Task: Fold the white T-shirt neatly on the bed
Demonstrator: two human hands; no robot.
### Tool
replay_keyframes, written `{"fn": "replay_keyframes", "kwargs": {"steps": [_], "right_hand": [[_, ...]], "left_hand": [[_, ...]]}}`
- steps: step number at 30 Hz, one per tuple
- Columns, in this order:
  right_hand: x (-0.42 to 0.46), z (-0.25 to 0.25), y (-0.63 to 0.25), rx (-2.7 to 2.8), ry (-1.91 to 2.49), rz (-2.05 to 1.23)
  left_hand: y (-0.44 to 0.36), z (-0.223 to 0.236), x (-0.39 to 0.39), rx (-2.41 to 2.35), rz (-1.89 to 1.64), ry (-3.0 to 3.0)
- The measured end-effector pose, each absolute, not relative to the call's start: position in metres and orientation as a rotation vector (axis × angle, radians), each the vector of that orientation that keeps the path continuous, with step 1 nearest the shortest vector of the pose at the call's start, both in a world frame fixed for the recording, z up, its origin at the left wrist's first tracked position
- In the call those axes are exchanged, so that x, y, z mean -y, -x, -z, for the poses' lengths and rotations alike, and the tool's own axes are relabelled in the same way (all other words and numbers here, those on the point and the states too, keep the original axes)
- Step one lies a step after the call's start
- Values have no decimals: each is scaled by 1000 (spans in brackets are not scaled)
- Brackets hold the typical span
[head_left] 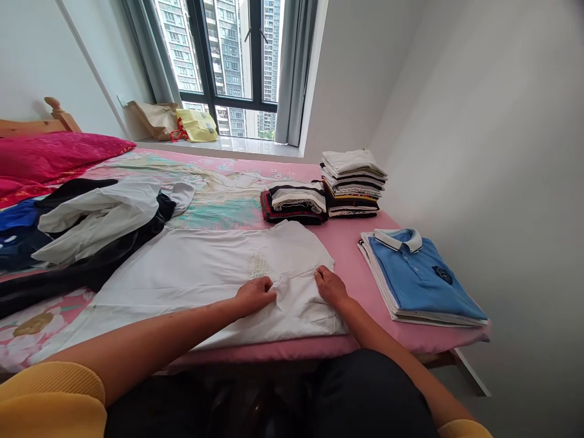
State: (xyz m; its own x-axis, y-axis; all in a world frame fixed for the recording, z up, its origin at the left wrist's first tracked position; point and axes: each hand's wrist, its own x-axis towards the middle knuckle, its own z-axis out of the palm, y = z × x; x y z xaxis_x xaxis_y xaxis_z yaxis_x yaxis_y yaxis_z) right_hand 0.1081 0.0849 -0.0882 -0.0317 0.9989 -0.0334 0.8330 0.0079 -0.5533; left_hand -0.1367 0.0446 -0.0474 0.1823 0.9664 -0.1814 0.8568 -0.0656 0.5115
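A white T-shirt (196,261) with a small gold print lies spread on the bed in front of me. My left hand (257,295) pinches its fabric near the middle, just below the print. Farther right, my right hand (330,285) is closed on the shirt close to its right edge. Between the two hands the cloth is slightly creased and bunched. The fingertips of both hands are partly hidden in the fabric.
Right of the shirt sits a folded blue polo shirt (406,274) on other folded clothes. Behind stand a tall stack of folded clothes (353,182) and a lower dark pile (294,204). Loose clothes (104,219) lie heaped at left, near a red pillow (59,158).
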Motion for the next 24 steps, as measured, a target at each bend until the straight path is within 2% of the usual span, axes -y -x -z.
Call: {"fn": "replay_keyframes", "kwargs": {"steps": [16, 19, 22, 24], "right_hand": [[-81, 87, -107, 1793, 1836, -600], [-73, 71, -98, 1812, 1614, -469], [-70, 53, -83, 2041, 1272, -338], [-72, 46, -73, 2227, 1191, -328]], "left_hand": [[138, 50, -42, -1652, -367, -1953], [139, 52, -40, -1639, -397, -1961], [141, 54, -39, -1614, -415, -1966], [142, 56, -38, -1602, -428, -1960]]}}
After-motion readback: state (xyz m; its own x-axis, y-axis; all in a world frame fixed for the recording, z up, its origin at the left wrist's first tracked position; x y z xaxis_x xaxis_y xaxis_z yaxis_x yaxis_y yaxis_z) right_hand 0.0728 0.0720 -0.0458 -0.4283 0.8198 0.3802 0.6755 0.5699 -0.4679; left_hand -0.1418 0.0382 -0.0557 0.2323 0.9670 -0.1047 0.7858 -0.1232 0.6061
